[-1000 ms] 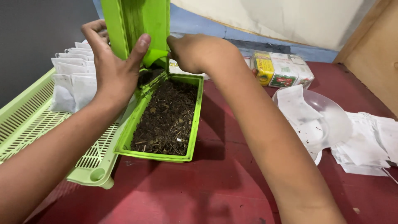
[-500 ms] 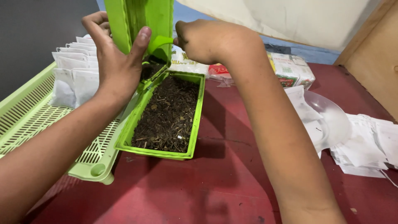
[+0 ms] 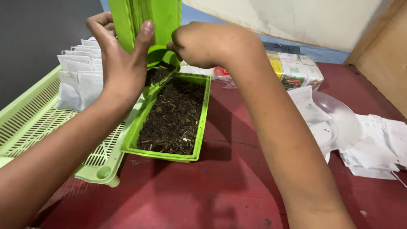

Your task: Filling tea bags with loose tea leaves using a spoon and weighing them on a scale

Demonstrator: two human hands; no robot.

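A dark red table [image 3: 220,191] carries everything here. On its left sits a pale green slatted basket [image 3: 34,127], and just beside it a bright green tray [image 3: 203,114] of dark loose leaves. To the right lie a clear plastic bowl [image 3: 343,118] and a heap of white paper sachets [image 3: 377,148] — with colourful packets [image 3: 292,70] at the far edge.

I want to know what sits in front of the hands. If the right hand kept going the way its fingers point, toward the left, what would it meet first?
The right hand points at the upright green container that the left hand holds; it would likely meet that first, and may be touching it already, though depth is unclear.
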